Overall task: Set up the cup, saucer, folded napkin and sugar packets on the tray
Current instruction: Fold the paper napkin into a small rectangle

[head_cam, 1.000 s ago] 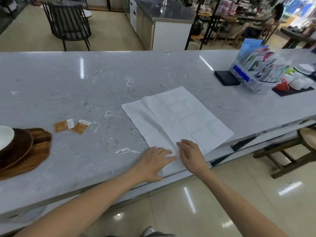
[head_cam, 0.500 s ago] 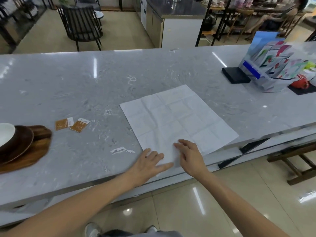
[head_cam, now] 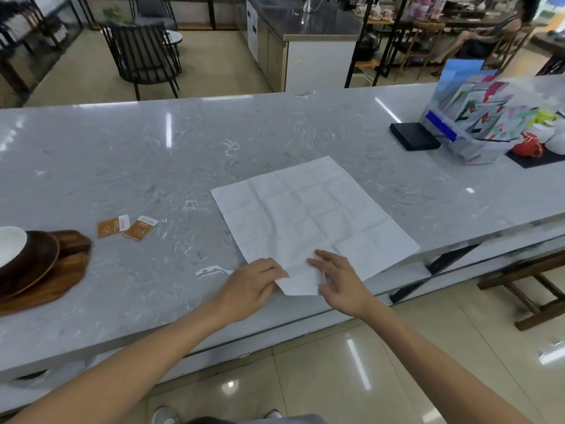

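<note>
White napkin [head_cam: 308, 215] lies unfolded and flat on the grey marble tabletop [head_cam: 183, 154], creased in a grid, near corner at the table edge. Left hand [head_cam: 247, 289] pinches that near corner, fingers curled on the paper. Right hand [head_cam: 342, 280] rests beside it, fingers spread loosely, thumb and fingertips touching the napkin edge. Two brown sugar packets [head_cam: 127, 227] lie left of the napkin, apart from it. Wooden tray [head_cam: 58, 276] at far left carries a dark saucer [head_cam: 33, 264] and white cup [head_cam: 10, 244].

Bare forearms, no sleeves, rings or watch visible; both hands [head_cam: 305, 289] bare, fingernails short
</note>
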